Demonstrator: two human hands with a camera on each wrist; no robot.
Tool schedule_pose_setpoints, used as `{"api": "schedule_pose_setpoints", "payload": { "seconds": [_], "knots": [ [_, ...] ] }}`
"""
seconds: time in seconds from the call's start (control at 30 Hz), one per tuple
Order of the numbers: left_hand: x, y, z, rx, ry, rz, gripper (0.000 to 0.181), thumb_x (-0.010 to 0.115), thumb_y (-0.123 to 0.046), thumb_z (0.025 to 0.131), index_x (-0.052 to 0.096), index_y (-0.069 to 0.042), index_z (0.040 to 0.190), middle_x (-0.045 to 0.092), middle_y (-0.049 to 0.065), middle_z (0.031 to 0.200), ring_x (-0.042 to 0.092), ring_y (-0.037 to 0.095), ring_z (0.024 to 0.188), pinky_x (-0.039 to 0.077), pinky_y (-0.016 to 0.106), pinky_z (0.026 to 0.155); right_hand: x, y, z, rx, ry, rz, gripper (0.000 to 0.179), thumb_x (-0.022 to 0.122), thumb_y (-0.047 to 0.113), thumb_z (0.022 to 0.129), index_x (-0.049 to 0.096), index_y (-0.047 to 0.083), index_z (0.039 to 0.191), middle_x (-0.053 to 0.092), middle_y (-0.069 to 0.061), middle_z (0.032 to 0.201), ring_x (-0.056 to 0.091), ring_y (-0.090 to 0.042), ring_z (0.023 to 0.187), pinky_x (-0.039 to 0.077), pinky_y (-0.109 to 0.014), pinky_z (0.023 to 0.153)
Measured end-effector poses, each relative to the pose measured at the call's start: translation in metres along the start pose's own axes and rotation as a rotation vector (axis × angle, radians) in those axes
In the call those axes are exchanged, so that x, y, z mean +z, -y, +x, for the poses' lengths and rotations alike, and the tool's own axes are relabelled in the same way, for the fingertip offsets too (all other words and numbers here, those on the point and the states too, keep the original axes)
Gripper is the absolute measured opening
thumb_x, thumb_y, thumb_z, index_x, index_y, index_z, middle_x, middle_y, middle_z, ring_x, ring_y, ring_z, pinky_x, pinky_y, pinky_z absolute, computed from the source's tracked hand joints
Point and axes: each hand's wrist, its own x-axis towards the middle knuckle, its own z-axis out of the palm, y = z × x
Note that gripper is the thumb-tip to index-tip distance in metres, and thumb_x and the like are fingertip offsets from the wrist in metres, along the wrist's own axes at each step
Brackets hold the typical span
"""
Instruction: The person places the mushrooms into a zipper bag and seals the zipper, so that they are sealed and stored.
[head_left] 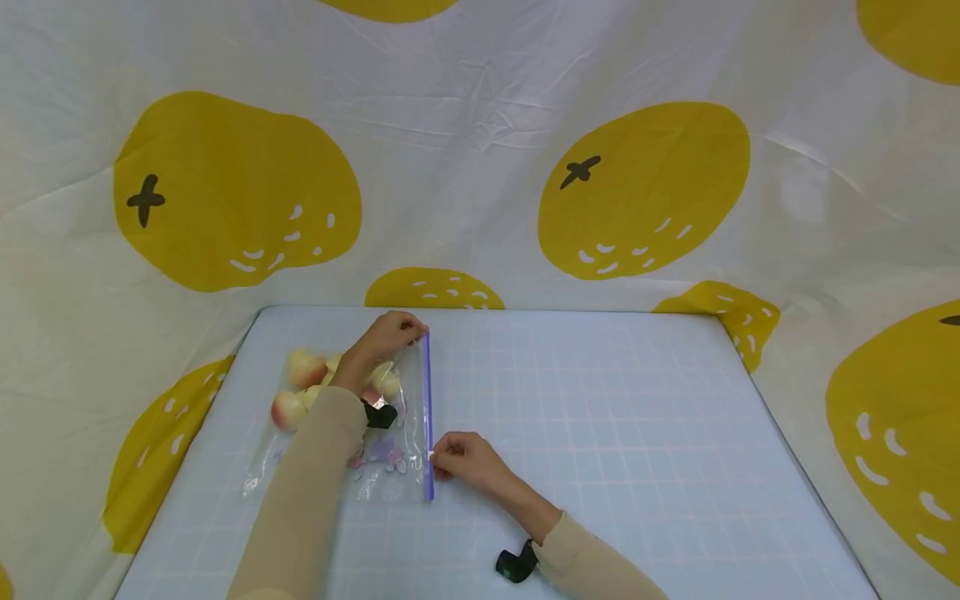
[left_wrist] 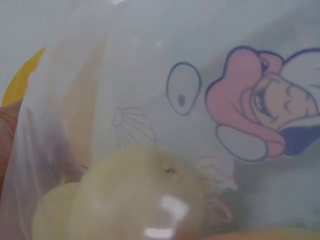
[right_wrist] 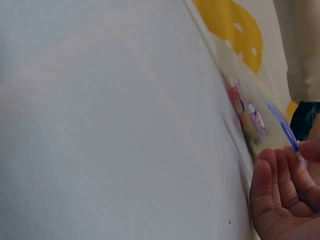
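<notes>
A clear zip bag with printed cartoon figures lies on the left part of the table. Several pale yellow and reddish peaches are inside it. Along its right side runs a purple zip strip. My left hand reaches across the bag and pinches the far end of that strip. Nearer to me, my right hand pinches the small white slider on the strip between thumb and forefinger. Through the film in the left wrist view, a peach shows close up.
A pale blue checked cloth covers the table. Behind it hangs a white curtain with large yellow fruit prints. Dark wrist bands sit below both of my hands.
</notes>
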Motion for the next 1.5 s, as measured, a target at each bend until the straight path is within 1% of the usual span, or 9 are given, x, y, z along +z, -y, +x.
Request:
{"api": "schedule_pose_setpoints", "payload": {
  "seconds": [0.27,0.47,0.7,0.8,0.93,1.07,1.3,1.5],
  "knots": [
    [-0.001,0.000,-0.001,0.001,-0.020,0.009,0.024,0.062,-0.026,0.101,0.073,-0.004,0.101,0.067,0.007,0.094,0.057,0.023,0.086,0.050,0.037,0.080,0.003,0.001,-0.006,0.008,0.020,0.006,0.014,0.066,0.015,0.095,0.070,0.005,0.086,0.070,-0.007,0.076,0.064,-0.015,0.071,0.053,-0.025,0.067],
    [-0.001,-0.001,0.000,0.012,-0.032,0.022,0.024,0.062,-0.024,0.102,0.072,-0.002,0.100,0.067,0.008,0.095,0.058,0.023,0.087,0.049,0.037,0.079,0.004,0.000,-0.012,0.008,0.033,0.015,0.014,0.066,0.014,0.095,0.070,0.004,0.085,0.069,-0.004,0.074,0.063,-0.013,0.068,0.053,-0.026,0.066],
    [-0.001,-0.001,-0.001,0.001,-0.031,0.009,0.027,0.061,-0.026,0.102,0.072,-0.002,0.101,0.067,0.009,0.097,0.058,0.024,0.089,0.049,0.037,0.080,0.005,-0.001,-0.017,0.002,0.047,0.017,0.013,0.067,0.011,0.094,0.069,0.004,0.082,0.070,-0.007,0.075,0.064,-0.015,0.068,0.055,-0.026,0.065],
    [-0.001,0.000,-0.001,0.005,-0.030,0.006,0.027,0.060,-0.028,0.102,0.072,-0.004,0.100,0.067,0.008,0.098,0.059,0.025,0.091,0.050,0.038,0.081,0.006,0.000,-0.019,0.022,0.050,0.029,0.013,0.067,0.010,0.093,0.070,0.004,0.082,0.070,-0.009,0.076,0.065,-0.017,0.068,0.056,-0.029,0.065],
    [0.000,0.003,0.000,0.030,-0.032,0.023,0.027,0.059,-0.028,0.103,0.073,-0.005,0.100,0.068,0.008,0.098,0.059,0.025,0.090,0.051,0.039,0.080,0.008,0.001,-0.022,0.049,0.048,0.055,0.013,0.068,0.010,0.093,0.069,0.002,0.082,0.071,-0.012,0.077,0.066,-0.019,0.070,0.058,-0.034,0.067],
    [0.000,0.005,0.001,0.031,-0.031,0.030,0.026,0.059,-0.026,0.103,0.073,-0.004,0.101,0.068,0.008,0.098,0.059,0.025,0.089,0.051,0.038,0.079,0.009,0.000,-0.023,0.053,0.045,0.071,0.013,0.068,0.008,0.093,0.069,0.001,0.083,0.071,-0.013,0.076,0.066,-0.021,0.068,0.059,-0.037,0.066],
    [0.001,0.004,0.002,0.009,-0.025,0.034,0.026,0.059,-0.026,0.103,0.072,-0.004,0.101,0.068,0.008,0.098,0.059,0.024,0.089,0.051,0.039,0.081,0.009,-0.001,-0.025,0.042,0.040,0.084,0.013,0.067,0.008,0.093,0.069,0.001,0.082,0.070,-0.015,0.075,0.065,-0.020,0.064,0.058,-0.035,0.061],
    [0.002,0.004,0.002,-0.007,-0.020,0.051,0.028,0.058,-0.028,0.103,0.072,-0.004,0.105,0.068,0.008,0.100,0.059,0.024,0.090,0.051,0.039,0.082,0.008,0.000,-0.026,0.039,0.035,0.086,0.013,0.068,0.008,0.092,0.069,0.000,0.081,0.070,-0.015,0.072,0.064,-0.018,0.062,0.057,-0.032,0.059]
  ]
}}
